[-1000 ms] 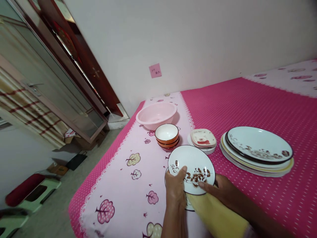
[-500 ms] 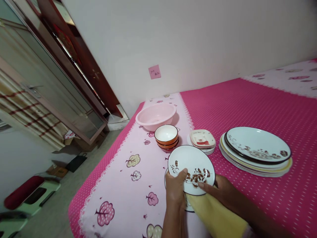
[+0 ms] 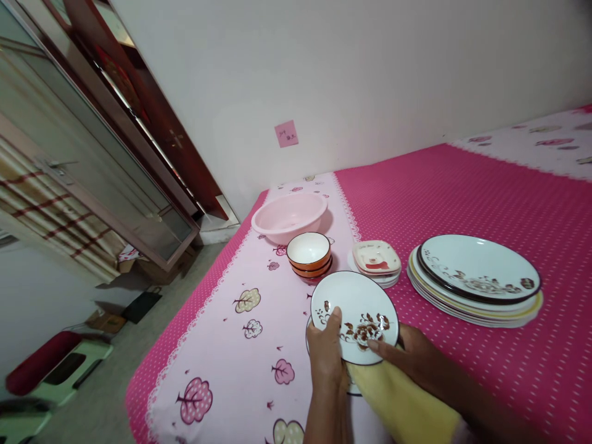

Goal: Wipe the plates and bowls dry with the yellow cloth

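Note:
A small white plate [image 3: 354, 302] with a dark rim and brown flowers is tilted up between my two hands. My left hand [image 3: 325, 345] grips its left side, thumb on the face and fingers out of sight beneath. At the lower right edge, my right hand [image 3: 411, 348] has its thumb on the plate; its other fingers are hidden behind. A yellow cloth [image 3: 398, 394] hangs under the plate by my right hand. Below, partly covered, a second dark-rimmed plate [image 3: 354, 387] shows at its edge.
Beyond the plate stand stacked orange bowls [image 3: 309, 251] and a pink basin [image 3: 290, 216]. Small square dishes [image 3: 377, 256] are stacked to their right. A pile of large oval plates [image 3: 481, 268] lies farther right on the pink tablecloth [image 3: 393, 185]. Stools [image 3: 60, 364] stand on the floor at left.
The held plate and both hands have shifted very slightly left in the view, along with the whole scene. Both hands keep their hold on the plate.

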Motion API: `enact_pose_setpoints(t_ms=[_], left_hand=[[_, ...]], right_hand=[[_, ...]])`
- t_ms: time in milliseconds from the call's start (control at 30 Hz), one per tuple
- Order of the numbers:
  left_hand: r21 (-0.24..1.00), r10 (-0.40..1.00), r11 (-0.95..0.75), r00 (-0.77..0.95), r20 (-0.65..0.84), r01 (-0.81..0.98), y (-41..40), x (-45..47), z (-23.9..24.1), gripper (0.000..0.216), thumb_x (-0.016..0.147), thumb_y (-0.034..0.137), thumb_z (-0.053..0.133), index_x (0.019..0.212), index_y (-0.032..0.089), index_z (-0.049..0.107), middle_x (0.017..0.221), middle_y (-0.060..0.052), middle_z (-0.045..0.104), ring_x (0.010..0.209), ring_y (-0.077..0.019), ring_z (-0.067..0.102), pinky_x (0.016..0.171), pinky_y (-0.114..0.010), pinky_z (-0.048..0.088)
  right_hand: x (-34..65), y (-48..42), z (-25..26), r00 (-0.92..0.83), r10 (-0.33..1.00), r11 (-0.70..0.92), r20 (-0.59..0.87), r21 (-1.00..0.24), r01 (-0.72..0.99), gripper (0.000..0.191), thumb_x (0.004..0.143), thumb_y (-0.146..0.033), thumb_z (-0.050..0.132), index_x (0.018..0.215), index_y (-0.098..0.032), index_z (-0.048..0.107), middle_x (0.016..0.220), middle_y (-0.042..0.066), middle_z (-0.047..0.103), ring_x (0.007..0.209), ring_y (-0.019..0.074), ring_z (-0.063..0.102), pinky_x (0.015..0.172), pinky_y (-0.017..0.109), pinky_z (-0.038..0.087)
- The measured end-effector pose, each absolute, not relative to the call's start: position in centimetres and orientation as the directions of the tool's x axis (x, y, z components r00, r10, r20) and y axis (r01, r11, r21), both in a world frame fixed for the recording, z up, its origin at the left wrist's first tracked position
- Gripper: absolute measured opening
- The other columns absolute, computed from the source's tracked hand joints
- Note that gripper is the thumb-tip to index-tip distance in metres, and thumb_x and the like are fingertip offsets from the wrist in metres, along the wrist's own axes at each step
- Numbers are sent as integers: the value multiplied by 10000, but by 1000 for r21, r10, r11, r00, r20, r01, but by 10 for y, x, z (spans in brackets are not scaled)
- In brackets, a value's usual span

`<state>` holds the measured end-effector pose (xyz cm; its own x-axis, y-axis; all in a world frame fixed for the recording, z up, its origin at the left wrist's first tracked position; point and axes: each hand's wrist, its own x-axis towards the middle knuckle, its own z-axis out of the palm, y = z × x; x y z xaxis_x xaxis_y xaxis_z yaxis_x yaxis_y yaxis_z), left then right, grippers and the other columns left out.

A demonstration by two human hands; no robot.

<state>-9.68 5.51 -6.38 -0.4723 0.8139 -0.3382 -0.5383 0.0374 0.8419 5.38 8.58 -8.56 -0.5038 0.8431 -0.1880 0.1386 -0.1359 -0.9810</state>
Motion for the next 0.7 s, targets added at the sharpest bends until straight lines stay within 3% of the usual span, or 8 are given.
enact_pose_setpoints(t_ms=[200,400,700], left_hand=[[844,771,66,-509,-382,-533,57,-97,-62,430,837,426,792,1084,80,730,976,-189,809,895,-311,785,827,-427,641],[800,801,31,-464,-378,-599,57,-96,-61,618,909,655,615,1162,103,731,1089,-201,797,948,-306,781,853,-410,635],[719,767,1,-461,-446,-695,58,-94,-59,721,889,728,563,1224,108,715,1130,-202,789,1024,-329,767,893,-428,626]], right_hand=[[54,87,-91,-502,844,-114,-187,-978,173,488,808,-595,657,1038,-176,751,1095,104,814,1060,334,738,919,421,582],[53,87,-97,-455,869,-109,-193,-973,204,434,788,-583,671,956,-195,769,985,93,825,1019,343,741,897,427,586],[54,87,-95,-450,876,-108,-175,-979,171,405,771,-563,709,967,-216,782,985,91,826,1005,349,743,898,441,590]])
